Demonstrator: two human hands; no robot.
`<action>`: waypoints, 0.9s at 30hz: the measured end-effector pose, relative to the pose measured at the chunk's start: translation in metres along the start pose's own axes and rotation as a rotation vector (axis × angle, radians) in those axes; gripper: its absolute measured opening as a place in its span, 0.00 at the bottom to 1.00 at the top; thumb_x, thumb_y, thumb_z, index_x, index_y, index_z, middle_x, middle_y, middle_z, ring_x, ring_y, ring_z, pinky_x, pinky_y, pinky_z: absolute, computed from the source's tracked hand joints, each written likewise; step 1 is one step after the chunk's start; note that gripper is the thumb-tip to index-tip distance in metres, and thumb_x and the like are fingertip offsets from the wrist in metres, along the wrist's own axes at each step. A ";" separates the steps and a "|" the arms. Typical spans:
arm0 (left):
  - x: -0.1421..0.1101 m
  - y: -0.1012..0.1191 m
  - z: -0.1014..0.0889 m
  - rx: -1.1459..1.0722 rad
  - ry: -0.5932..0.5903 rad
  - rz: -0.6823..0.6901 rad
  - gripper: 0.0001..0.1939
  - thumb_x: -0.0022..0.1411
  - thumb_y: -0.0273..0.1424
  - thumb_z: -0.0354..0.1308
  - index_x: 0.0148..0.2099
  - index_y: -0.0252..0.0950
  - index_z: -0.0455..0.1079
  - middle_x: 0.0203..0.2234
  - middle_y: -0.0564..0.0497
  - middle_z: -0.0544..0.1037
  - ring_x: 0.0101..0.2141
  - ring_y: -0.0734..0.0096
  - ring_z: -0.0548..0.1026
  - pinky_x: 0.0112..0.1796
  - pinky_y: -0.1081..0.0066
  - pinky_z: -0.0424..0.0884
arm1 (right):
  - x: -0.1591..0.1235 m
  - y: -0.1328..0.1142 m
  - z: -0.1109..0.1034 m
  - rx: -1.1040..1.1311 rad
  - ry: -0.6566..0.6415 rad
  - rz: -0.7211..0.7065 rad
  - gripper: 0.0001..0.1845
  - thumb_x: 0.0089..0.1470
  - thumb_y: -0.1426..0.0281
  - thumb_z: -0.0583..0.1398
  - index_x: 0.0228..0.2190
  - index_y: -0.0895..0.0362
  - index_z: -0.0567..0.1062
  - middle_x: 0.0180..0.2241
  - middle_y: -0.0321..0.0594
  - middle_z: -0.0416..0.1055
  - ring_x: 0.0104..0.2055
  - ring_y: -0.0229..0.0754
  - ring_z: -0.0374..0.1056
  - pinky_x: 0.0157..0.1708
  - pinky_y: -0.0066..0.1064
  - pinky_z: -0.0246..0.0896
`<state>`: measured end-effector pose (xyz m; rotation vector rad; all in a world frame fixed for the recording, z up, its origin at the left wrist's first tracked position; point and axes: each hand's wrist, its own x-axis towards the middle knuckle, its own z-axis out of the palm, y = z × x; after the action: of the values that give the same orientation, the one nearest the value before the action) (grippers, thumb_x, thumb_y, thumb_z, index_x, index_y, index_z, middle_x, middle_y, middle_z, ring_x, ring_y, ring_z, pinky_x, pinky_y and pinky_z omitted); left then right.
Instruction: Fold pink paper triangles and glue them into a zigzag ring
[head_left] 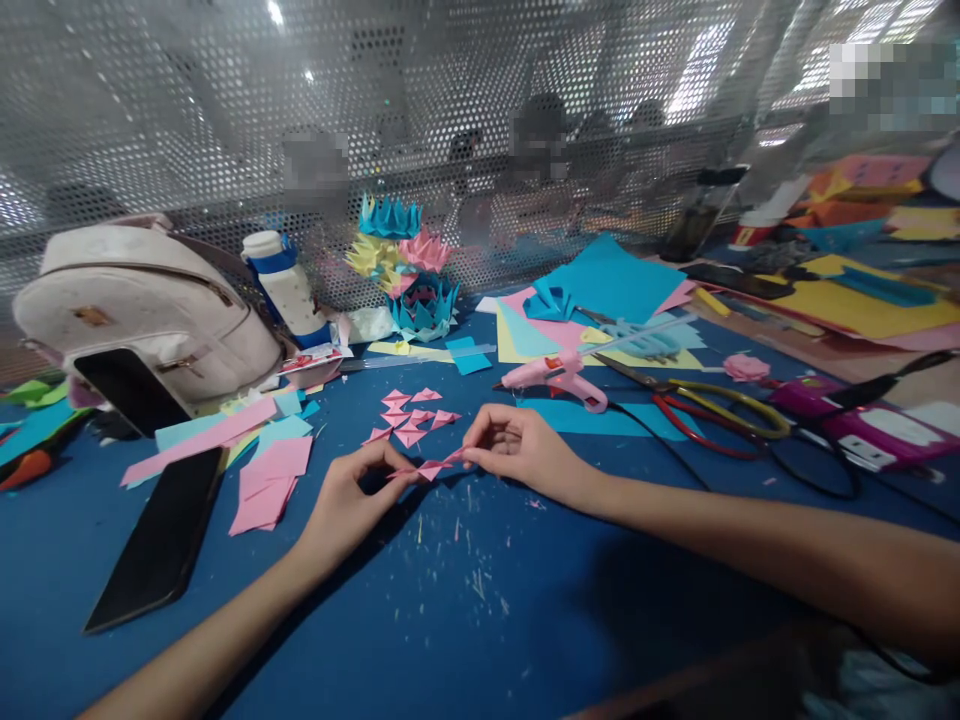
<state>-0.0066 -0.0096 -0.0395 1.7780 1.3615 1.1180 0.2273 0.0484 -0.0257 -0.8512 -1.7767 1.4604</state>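
Observation:
A small folded pink paper piece (430, 470) is stretched between my two hands, just above the blue table (480, 610). My left hand (360, 495) pinches its left end between thumb and forefinger. At its right end, the thumb and fingers of my right hand (517, 450) are closed on it. Just beyond my fingers lie several folded pink paper pieces (410, 415) in a loose group. A pink hot glue gun (559, 378) rests behind my right hand. Left of my left hand is a stack of pink paper squares (266, 488).
At the left are a phone (161, 540), a pale backpack (142, 300) and a white-blue bottle (287, 285). Folded paper flowers (424, 305) stand at the back. Scissors (720, 410), a cable and a purple device (862, 420) lie right. A perforated metal screen (450, 110) closes the far side.

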 end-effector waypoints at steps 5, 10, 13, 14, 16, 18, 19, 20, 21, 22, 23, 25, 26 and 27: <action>0.000 0.002 0.000 -0.031 -0.011 -0.008 0.08 0.60 0.33 0.62 0.30 0.35 0.75 0.26 0.50 0.80 0.29 0.70 0.78 0.34 0.72 0.72 | -0.001 0.003 0.002 -0.021 -0.010 0.000 0.13 0.50 0.63 0.68 0.29 0.58 0.73 0.29 0.38 0.74 0.30 0.36 0.70 0.32 0.29 0.65; 0.000 0.002 -0.001 -0.018 -0.006 -0.006 0.08 0.60 0.34 0.63 0.30 0.35 0.75 0.26 0.50 0.80 0.30 0.69 0.77 0.34 0.72 0.72 | 0.000 0.002 0.002 -0.080 -0.008 0.006 0.16 0.51 0.59 0.67 0.28 0.58 0.72 0.28 0.37 0.72 0.29 0.35 0.67 0.29 0.28 0.62; 0.001 0.002 -0.001 -0.050 -0.015 -0.017 0.09 0.61 0.35 0.62 0.31 0.35 0.75 0.27 0.49 0.81 0.30 0.69 0.78 0.35 0.71 0.72 | 0.000 0.000 0.002 -0.125 -0.028 0.005 0.16 0.52 0.58 0.66 0.27 0.59 0.72 0.27 0.36 0.71 0.26 0.33 0.62 0.25 0.26 0.57; 0.001 0.003 -0.001 -0.068 -0.018 -0.027 0.10 0.61 0.35 0.62 0.31 0.35 0.75 0.27 0.49 0.81 0.30 0.69 0.78 0.35 0.71 0.72 | 0.000 0.000 0.001 -0.140 -0.035 0.003 0.16 0.52 0.59 0.66 0.27 0.59 0.72 0.27 0.36 0.70 0.25 0.32 0.61 0.24 0.26 0.55; 0.002 0.004 0.001 -0.113 -0.018 -0.053 0.10 0.61 0.35 0.62 0.30 0.34 0.74 0.26 0.49 0.80 0.29 0.69 0.78 0.34 0.71 0.72 | -0.001 0.000 0.001 -0.172 -0.052 -0.005 0.16 0.53 0.59 0.65 0.27 0.58 0.72 0.26 0.35 0.69 0.24 0.31 0.58 0.24 0.26 0.53; 0.003 0.005 0.003 -0.163 -0.013 -0.085 0.11 0.61 0.36 0.62 0.30 0.34 0.73 0.25 0.49 0.80 0.28 0.70 0.77 0.33 0.72 0.71 | -0.001 0.001 0.001 -0.205 -0.074 -0.025 0.15 0.54 0.58 0.65 0.28 0.58 0.72 0.26 0.34 0.69 0.24 0.31 0.58 0.23 0.26 0.52; 0.003 0.005 0.004 -0.183 -0.008 -0.099 0.11 0.61 0.36 0.62 0.30 0.34 0.73 0.25 0.49 0.80 0.27 0.70 0.76 0.32 0.72 0.71 | -0.002 0.001 0.002 -0.222 -0.086 -0.036 0.15 0.55 0.58 0.64 0.28 0.58 0.72 0.26 0.34 0.69 0.24 0.32 0.57 0.23 0.26 0.51; 0.003 0.006 0.006 -0.194 0.000 -0.108 0.12 0.60 0.37 0.62 0.30 0.34 0.72 0.25 0.49 0.79 0.27 0.71 0.75 0.31 0.73 0.70 | -0.002 0.001 0.002 -0.242 -0.094 -0.045 0.15 0.55 0.58 0.64 0.28 0.57 0.72 0.26 0.34 0.69 0.24 0.32 0.57 0.23 0.27 0.51; 0.004 0.006 0.007 -0.197 0.011 -0.113 0.12 0.60 0.37 0.62 0.29 0.34 0.72 0.24 0.50 0.78 0.26 0.72 0.74 0.30 0.73 0.70 | -0.002 0.001 0.002 -0.262 -0.100 -0.051 0.15 0.56 0.58 0.63 0.28 0.57 0.73 0.26 0.34 0.69 0.24 0.32 0.57 0.24 0.27 0.50; 0.004 0.006 0.008 -0.192 0.023 -0.113 0.12 0.60 0.38 0.62 0.29 0.34 0.72 0.24 0.50 0.78 0.26 0.72 0.73 0.30 0.74 0.69 | -0.002 0.001 0.002 -0.280 -0.104 -0.055 0.15 0.56 0.59 0.63 0.28 0.57 0.73 0.26 0.34 0.69 0.24 0.32 0.57 0.24 0.27 0.50; 0.004 0.006 0.008 -0.185 0.034 -0.110 0.12 0.59 0.38 0.62 0.29 0.34 0.72 0.24 0.51 0.77 0.26 0.73 0.72 0.29 0.74 0.68 | -0.003 0.001 0.003 -0.296 -0.107 -0.056 0.15 0.56 0.59 0.63 0.28 0.57 0.73 0.25 0.34 0.69 0.25 0.33 0.57 0.24 0.27 0.50; 0.003 0.006 0.010 -0.176 0.048 -0.108 0.12 0.59 0.38 0.63 0.30 0.34 0.72 0.25 0.52 0.75 0.26 0.74 0.71 0.29 0.75 0.67 | -0.003 0.001 0.003 -0.311 -0.118 -0.062 0.14 0.57 0.59 0.63 0.28 0.57 0.73 0.25 0.34 0.69 0.26 0.33 0.59 0.25 0.27 0.51; 0.003 0.005 0.010 -0.178 0.052 -0.111 0.12 0.58 0.38 0.63 0.30 0.34 0.72 0.25 0.52 0.75 0.26 0.74 0.70 0.29 0.75 0.66 | -0.003 0.001 0.003 -0.314 -0.126 -0.065 0.14 0.57 0.60 0.63 0.28 0.57 0.73 0.26 0.34 0.69 0.27 0.34 0.60 0.26 0.27 0.53; 0.003 0.005 0.011 -0.183 0.055 -0.118 0.12 0.58 0.38 0.63 0.30 0.34 0.72 0.25 0.52 0.75 0.26 0.74 0.70 0.29 0.75 0.66 | -0.003 0.001 0.003 -0.314 -0.134 -0.067 0.13 0.58 0.60 0.62 0.29 0.57 0.73 0.26 0.34 0.70 0.28 0.35 0.62 0.28 0.27 0.54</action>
<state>0.0055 -0.0078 -0.0388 1.5278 1.3318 1.1939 0.2262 0.0442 -0.0277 -0.8541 -2.1528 1.2383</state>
